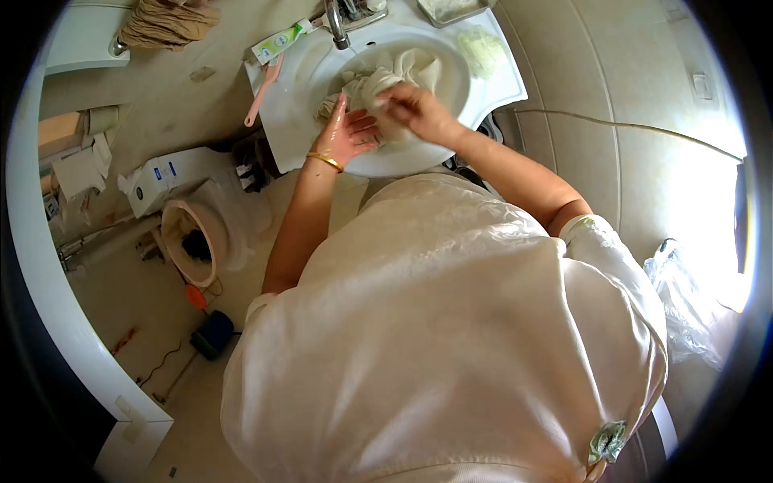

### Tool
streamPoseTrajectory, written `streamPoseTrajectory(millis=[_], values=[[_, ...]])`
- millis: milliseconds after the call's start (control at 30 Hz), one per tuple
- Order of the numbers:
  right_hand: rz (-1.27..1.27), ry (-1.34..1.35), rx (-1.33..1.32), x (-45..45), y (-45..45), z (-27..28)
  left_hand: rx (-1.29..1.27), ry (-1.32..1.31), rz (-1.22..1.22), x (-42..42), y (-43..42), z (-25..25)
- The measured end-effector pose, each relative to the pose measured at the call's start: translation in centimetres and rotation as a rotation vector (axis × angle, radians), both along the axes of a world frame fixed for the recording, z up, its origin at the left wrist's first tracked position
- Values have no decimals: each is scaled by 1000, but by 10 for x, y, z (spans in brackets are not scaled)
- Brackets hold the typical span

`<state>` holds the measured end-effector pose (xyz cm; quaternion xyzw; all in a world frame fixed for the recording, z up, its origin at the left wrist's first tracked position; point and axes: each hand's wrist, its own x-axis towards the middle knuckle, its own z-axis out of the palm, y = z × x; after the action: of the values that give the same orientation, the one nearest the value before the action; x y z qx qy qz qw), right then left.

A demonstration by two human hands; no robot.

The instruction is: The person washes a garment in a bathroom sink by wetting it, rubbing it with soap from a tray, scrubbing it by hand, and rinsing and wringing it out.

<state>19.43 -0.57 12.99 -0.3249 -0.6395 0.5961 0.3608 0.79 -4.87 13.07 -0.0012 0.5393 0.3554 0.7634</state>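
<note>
A wet cream-white cloth (415, 68) lies bunched in the white sink (459, 76), under the metal faucet (336, 28). My left hand (346, 135) is at the near left of the cloth, wet, palm turned up and fingers spread, with a gold bangle on the wrist. Over the near part of the sink, my right hand (420, 113) has its fingers curled and pinched on a fold of the cloth. That fold hangs below the fingers and is smeared by motion. A thin stream of water seems to fall from the faucet.
On the counter's left lie a green-and-white tube (280, 44) and a pink-handled brush (264, 90). A metal tray (452, 10) and a pale green crumpled bundle (483, 53) rest at its right. A pink bin (192, 233) stands on the floor at left.
</note>
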Motion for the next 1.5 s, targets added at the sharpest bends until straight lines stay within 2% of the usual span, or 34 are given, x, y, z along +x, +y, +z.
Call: streamPoseTrajectory(millis=[100,133,200,300,333,433,533,633,667,767,833,867,967,1067,1133,1167,1233,1333,1433,1500], values=[[339,-236,464,-7,-19,28,226,-19,-27,9,7,-30],[363,-204,401,-6,-21,21,186,201,-9,9,6,-37],[406,-136,277,-4,-26,4,170,110,119,1,5,-41],[429,-106,-218,10,-17,-14,157,15,251,-15,-1,-53],[343,-30,-600,14,-14,-19,161,-4,282,-15,-2,-50],[-52,-251,-626,15,1,-41,200,-59,293,-12,2,-41],[-135,-353,-222,1,6,-72,297,-153,203,-9,3,-37],[-148,-411,-107,-16,17,-72,347,-202,90,-8,2,-31],[-123,-362,-351,-18,26,-61,367,-183,41,-8,1,-22],[-190,-270,-257,-21,61,-60,416,-5,-100,-11,-5,-11],[-366,-68,-120,-34,63,-42,387,62,-182,-15,-7,-8],[-449,36,-46,-39,64,-32,365,-45,-133,-18,-8,-7],[-440,-128,-113,-33,59,-5,300,-310,39,-27,-7,-24],[-19,89,-522,-24,25,-19,290,-274,149,-18,-9,-10],[142,134,-520,-30,-2,-30,322,-339,174,-17,-9,-11],[227,-3,-359,-32,-12,-42,341,-368,188,-16,-7,-12],[226,-162,-131,-30,-26,-63,432,-215,222,-16,-3,-1],[344,-513,-67,-10,-19,-36,562,10,280,-27,1,3],[150,-565,32,13,-8,2,588,165,374,-37,0,10],[14,-546,218,23,-11,15,576,242,446,-39,-1,16]])
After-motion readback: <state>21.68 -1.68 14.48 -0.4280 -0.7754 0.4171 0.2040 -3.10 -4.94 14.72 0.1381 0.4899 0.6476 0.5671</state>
